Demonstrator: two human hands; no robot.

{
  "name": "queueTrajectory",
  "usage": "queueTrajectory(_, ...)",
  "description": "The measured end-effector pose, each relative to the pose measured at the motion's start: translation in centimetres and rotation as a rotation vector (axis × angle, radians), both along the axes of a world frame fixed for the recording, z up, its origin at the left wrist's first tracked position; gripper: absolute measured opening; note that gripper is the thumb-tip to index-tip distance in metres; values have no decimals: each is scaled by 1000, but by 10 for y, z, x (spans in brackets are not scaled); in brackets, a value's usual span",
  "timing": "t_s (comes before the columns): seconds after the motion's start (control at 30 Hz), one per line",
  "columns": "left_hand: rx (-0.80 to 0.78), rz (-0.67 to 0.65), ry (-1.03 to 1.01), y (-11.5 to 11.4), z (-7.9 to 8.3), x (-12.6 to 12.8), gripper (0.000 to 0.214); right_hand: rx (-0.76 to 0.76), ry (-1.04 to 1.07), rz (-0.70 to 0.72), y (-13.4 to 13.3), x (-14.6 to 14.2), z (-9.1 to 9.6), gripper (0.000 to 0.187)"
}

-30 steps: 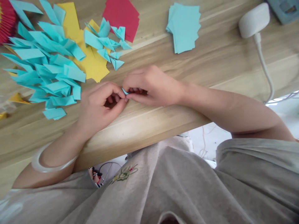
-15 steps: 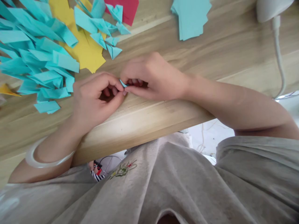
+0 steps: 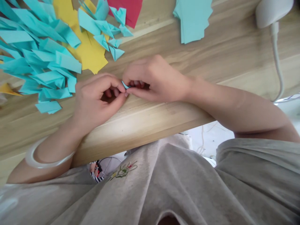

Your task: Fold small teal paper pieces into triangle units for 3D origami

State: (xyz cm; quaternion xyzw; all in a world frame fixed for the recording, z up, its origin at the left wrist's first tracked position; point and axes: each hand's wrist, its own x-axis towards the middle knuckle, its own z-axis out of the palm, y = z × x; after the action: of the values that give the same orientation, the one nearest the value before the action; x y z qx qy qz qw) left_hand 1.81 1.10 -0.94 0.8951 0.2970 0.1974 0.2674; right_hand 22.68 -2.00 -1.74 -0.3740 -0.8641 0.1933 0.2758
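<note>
A small folded piece of blue paper (image 3: 125,85) shows between my fingertips, most of it hidden. My left hand (image 3: 99,97) pinches it from the left, thumb against forefinger. From the right, my right hand (image 3: 156,79) grips the same piece, its other fingers curled. Both hands are just above the table near its front edge, fingertips touching. Beyond them lie several small folded blue triangles (image 3: 116,53). To the left is a large heap of folded blue paper strips (image 3: 49,78).
Yellow paper sheets (image 3: 95,59) lie beside the heap, with red paper (image 3: 131,12) behind. A stack of flat blue paper (image 3: 193,20) is at the back. A white device (image 3: 272,12) with a cable (image 3: 277,62) stands at the right. The wooden table's front edge (image 3: 145,137) runs before my body.
Both hands keep their pinch on the folded paper and hardly move. The whole view has shifted slightly, so the table things appear a little lower.
</note>
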Motion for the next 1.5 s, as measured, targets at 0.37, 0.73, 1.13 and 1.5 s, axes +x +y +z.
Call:
queueTrajectory(0.37, 16, -38, -70, 2, -3, 0, 7, 48, 20, -7, 0, 0, -1, 88)
queueTrajectory(0.73, 29, -41, -43, 2, -2, 0, 9, 42, 22, -6, 1, -3, 4, 81)
queueTrajectory(1.13, 36, -22, -27, 1, -2, 1, 7, 80, 79, 2, 0, 1, -4, 86)
queueTrajectory(1.5, 34, -10, 2, 2, -3, -1, 7, -226, -96, 29, -1, 0, 11, 28)
